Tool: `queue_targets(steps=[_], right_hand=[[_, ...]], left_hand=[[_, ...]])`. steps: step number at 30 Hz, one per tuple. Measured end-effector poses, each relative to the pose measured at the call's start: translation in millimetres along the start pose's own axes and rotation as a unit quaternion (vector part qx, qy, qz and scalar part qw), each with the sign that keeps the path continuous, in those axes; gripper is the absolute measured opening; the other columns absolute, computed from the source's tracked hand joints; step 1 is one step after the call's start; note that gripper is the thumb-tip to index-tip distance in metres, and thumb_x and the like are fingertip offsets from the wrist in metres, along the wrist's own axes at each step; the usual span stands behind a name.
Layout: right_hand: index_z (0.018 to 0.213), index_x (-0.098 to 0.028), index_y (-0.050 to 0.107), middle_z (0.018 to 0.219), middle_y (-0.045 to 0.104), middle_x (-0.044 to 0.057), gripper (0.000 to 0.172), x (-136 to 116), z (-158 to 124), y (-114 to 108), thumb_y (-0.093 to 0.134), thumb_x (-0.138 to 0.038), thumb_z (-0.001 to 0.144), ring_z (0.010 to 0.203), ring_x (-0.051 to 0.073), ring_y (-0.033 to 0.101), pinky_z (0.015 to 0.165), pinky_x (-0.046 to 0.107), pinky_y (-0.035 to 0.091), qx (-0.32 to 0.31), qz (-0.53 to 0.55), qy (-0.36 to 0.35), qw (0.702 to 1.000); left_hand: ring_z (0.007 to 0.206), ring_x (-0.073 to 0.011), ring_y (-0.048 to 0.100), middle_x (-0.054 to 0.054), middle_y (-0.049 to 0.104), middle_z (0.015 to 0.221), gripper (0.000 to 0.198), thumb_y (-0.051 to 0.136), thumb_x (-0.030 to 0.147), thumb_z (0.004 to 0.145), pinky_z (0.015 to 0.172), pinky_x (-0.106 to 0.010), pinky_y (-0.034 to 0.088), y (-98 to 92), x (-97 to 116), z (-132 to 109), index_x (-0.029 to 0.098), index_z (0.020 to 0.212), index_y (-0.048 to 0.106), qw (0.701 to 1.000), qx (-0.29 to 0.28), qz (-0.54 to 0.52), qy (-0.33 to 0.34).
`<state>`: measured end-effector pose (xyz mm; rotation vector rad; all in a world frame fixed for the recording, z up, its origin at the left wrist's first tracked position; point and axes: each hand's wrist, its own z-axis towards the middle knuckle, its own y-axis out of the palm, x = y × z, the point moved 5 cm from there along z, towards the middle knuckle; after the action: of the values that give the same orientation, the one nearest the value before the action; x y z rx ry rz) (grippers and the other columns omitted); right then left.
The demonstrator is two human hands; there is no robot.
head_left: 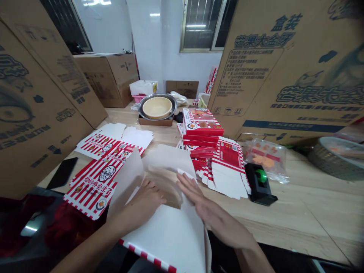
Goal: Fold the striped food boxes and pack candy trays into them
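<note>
Both my hands are inside a white paperboard food box with a red-and-white striped edge, which is partly folded and stands open toward me. My left hand presses into the inner corner, its fingers against the tan-coloured inside. My right hand lies flat on a white flap, with its fingers spread. Neither hand grips anything. To the left lie flat striped box blanks printed with a cartoon face. Ahead of my right hand stands a stack of folded red boxes.
The wooden table holds a black tape dispenser, a clear plastic bag, a black phone, and a metal tray with a round beige bowl. Large printed cardboard cartons stand at both sides.
</note>
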<state>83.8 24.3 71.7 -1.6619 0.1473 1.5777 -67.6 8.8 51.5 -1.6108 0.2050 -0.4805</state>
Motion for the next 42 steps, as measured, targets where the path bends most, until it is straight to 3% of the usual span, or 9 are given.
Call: queue_targets(steps=[4, 9, 13, 20, 23, 28, 33, 38, 42], right_hand=[[0.133, -0.028, 0.037, 0.143, 0.024, 0.001, 0.042, 27.4, 13.0, 2.6, 0.036, -0.037, 0.092, 0.135, 0.018, 0.008, 0.108, 0.049, -0.005, 0.004, -0.072, 0.085, 0.994], [0.139, -0.02, 0.025, 0.148, 0.002, 0.009, 0.071, 56.6, 22.0, 4.4, 0.058, -0.034, 0.077, 0.135, 0.022, -0.005, 0.109, 0.047, -0.001, 0.075, -0.221, 0.241, 0.942], [0.142, -0.017, -0.001, 0.144, -0.021, 0.011, 0.099, 73.7, 17.4, -9.5, 0.064, -0.03, 0.069, 0.133, 0.022, -0.017, 0.108, 0.048, 0.004, 0.156, -0.186, 0.333, 0.911], [0.138, -0.013, -0.02, 0.147, -0.005, 0.015, 0.116, 105.9, 24.1, -13.6, 0.065, -0.04, 0.064, 0.136, 0.019, -0.002, 0.11, 0.039, 0.008, 0.147, 0.033, 0.259, 0.954], [0.14, -0.015, -0.013, 0.146, 0.007, 0.016, 0.116, 113.9, 28.1, -8.8, 0.068, -0.042, 0.062, 0.135, 0.021, 0.008, 0.109, 0.04, 0.014, 0.153, 0.093, 0.226, 0.958], [0.137, -0.025, 0.022, 0.141, 0.022, 0.01, 0.086, 112.3, 27.2, -9.7, 0.069, -0.036, 0.065, 0.13, 0.021, 0.025, 0.106, 0.04, 0.024, 0.187, 0.115, 0.156, 0.963], [0.093, -0.026, 0.067, 0.144, 0.022, 0.002, 0.025, 99.2, 24.0, -15.1, 0.062, -0.042, 0.075, 0.131, 0.024, 0.024, 0.105, 0.041, 0.024, 0.152, 0.128, 0.06, 0.978], [0.088, -0.021, 0.064, 0.144, 0.023, 0.005, 0.035, 89.2, 35.6, -15.0, 0.063, -0.052, 0.07, 0.132, 0.026, 0.021, 0.104, 0.042, 0.025, 0.07, 0.042, 0.093, 0.992], [0.131, -0.024, 0.034, 0.141, 0.028, 0.009, 0.09, 75.4, 47.0, -8.6, 0.076, -0.046, 0.054, 0.129, 0.027, 0.025, 0.104, 0.046, 0.022, -0.02, -0.109, 0.15, 0.983]], left_hand=[[0.111, -0.0334, 0.049, -0.015, 0.058, 0.115, 0.024, 0.052, 0.021, 0.083, 0.094, -0.054, 0.035, -14.6, -2.0, -12.8, 0.014, 0.105, 0.06, 0.98, 0.095, 0.169, -0.045], [0.134, -0.0351, 0.011, -0.018, 0.002, 0.148, 0.081, 0.046, 0.019, 0.086, 0.103, -0.057, 0.024, -27.1, -34.9, -43.3, 0.021, 0.14, -0.013, 0.927, 0.304, 0.14, -0.168], [0.128, -0.0198, 0.034, -0.008, 0.028, 0.144, 0.068, 0.03, 0.006, 0.086, 0.098, -0.034, 0.042, 0.1, -47.7, -45.3, 0.024, 0.141, -0.007, 0.986, 0.144, 0.015, -0.08], [0.132, -0.0282, 0.024, -0.001, 0.03, 0.143, 0.037, 0.038, 0.037, 0.09, 0.101, -0.049, 0.035, -0.1, -49.5, -37.4, 0.033, 0.125, 0.047, 0.992, -0.056, -0.096, -0.056], [0.129, -0.0255, 0.03, -0.005, 0.04, 0.137, 0.03, 0.041, 0.031, 0.088, 0.104, -0.048, 0.029, -12.2, -69.5, -11.0, 0.027, 0.113, 0.058, 0.986, -0.044, -0.144, -0.076], [0.135, -0.0241, 0.014, -0.011, 0.012, 0.148, 0.078, 0.053, 0.027, 0.078, 0.107, -0.042, 0.025, -7.0, -108.5, 26.1, 0.02, 0.141, 0.006, 0.943, 0.021, -0.307, -0.13], [0.125, -0.0205, 0.036, -0.003, 0.036, 0.136, 0.023, 0.045, 0.025, 0.082, 0.104, -0.037, 0.032, 5.1, -108.2, 20.6, 0.023, 0.103, 0.057, 0.923, 0.02, -0.376, -0.076], [0.131, -0.0211, 0.026, 0.001, 0.022, 0.144, 0.024, 0.04, 0.019, 0.083, 0.108, -0.039, 0.021, 2.7, -96.5, 8.6, 0.022, 0.087, 0.063, 0.93, 0.032, -0.359, -0.076], [0.13, -0.0227, 0.027, -0.001, 0.023, 0.142, 0.022, 0.043, 0.03, 0.085, 0.106, -0.037, 0.027, 1.3, -78.4, -5.4, 0.023, 0.093, 0.062, 0.944, -0.011, -0.32, -0.082]])
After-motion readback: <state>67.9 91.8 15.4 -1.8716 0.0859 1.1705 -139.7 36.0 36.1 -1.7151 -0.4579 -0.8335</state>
